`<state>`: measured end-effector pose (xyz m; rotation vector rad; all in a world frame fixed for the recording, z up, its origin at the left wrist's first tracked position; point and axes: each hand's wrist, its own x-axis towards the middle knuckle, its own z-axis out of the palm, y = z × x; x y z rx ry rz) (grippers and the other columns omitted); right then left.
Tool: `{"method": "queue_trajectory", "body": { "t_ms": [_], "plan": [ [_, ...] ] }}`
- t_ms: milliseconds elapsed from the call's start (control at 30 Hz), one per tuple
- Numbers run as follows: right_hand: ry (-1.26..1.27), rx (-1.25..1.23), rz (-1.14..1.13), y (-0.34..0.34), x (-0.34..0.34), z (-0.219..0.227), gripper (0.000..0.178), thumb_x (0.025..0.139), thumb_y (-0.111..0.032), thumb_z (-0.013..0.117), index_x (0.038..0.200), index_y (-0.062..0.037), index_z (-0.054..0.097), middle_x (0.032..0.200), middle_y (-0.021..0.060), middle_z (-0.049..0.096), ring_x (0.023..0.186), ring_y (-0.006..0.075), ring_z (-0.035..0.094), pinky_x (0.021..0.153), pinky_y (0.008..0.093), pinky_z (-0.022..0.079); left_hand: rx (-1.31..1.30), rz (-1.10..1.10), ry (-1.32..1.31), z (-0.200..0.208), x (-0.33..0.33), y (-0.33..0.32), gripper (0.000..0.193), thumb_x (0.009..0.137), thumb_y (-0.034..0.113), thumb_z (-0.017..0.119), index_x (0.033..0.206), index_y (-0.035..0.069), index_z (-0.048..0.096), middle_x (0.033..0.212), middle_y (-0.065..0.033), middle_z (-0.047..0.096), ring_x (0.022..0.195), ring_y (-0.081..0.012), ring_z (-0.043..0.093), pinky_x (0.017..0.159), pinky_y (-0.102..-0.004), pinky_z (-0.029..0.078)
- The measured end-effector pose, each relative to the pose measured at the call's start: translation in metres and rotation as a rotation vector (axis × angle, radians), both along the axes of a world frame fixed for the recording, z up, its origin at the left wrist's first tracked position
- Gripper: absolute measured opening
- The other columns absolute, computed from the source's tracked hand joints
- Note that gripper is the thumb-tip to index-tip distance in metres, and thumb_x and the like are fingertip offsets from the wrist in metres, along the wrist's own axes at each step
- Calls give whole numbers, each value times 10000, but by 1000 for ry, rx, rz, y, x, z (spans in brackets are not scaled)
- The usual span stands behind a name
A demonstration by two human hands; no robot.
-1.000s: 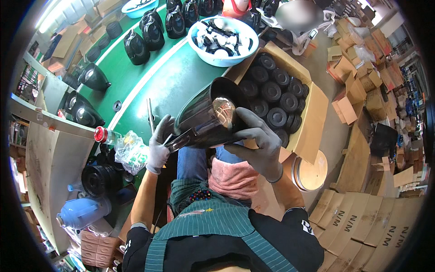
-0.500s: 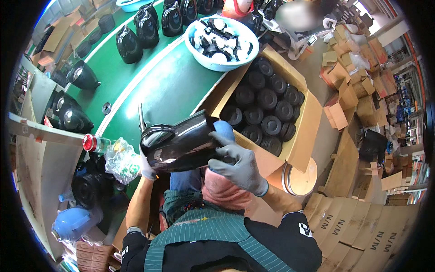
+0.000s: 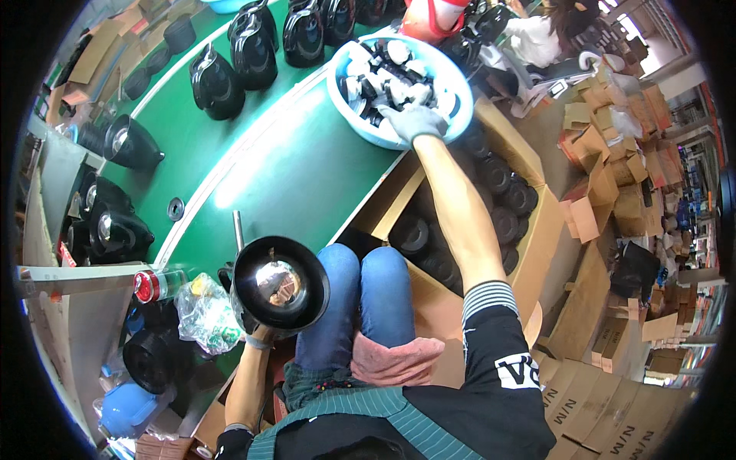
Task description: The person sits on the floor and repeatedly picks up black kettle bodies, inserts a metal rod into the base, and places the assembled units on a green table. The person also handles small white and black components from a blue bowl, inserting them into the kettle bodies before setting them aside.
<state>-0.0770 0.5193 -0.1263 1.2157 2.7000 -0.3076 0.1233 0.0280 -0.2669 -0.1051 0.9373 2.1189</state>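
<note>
My left hand, in a grey glove, holds a black kettle body upright over my left knee, its open bottom with a shiny metal disc facing up. My right hand, also gloved, is stretched out into a light blue basin full of small black and white parts. Its fingers rest on the parts at the basin's near rim; whether they grip one is hidden.
A green conveyor belt carries several black kettle bodies. A cardboard box of round black bases stands to my right. A clear plastic bag and a red-capped bottle lie to my left. Cardboard cartons pile on the floor.
The kettle body was held sideways in both hands; now only my left hand holds it, turned upright. My right hand let go and reached out into the blue basin.
</note>
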Motion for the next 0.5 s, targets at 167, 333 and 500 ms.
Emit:
{"method": "queue_trajectory", "body": {
  "t_ms": [167,333,500],
  "plan": [
    [14,25,11,11,-18,-33,1402,744,-832,754,1721,-7,178,1615,286,512,1438,404,582,1200,480,445,-10,-17,8,1,1,6,630,1129,409,494,1598,-11,467,1569,-200,575,1391,-329,606,1205,-483,489],
    [282,-28,231,40,21,8,909,857,-630,801,1535,-59,600,1495,225,643,1244,345,718,1078,458,544,0,-36,56,6,-3,17,635,1127,416,503,1601,-4,464,1577,-196,569,1398,-325,600,1208,-480,485],
    [1117,-1030,342,-116,171,77,583,1010,-270,789,1457,71,638,1322,157,728,1117,182,713,1021,346,566,27,-5,97,5,8,24,640,1125,423,512,1605,2,462,1584,-193,563,1404,-322,594,1211,-478,480]
  ]
}}
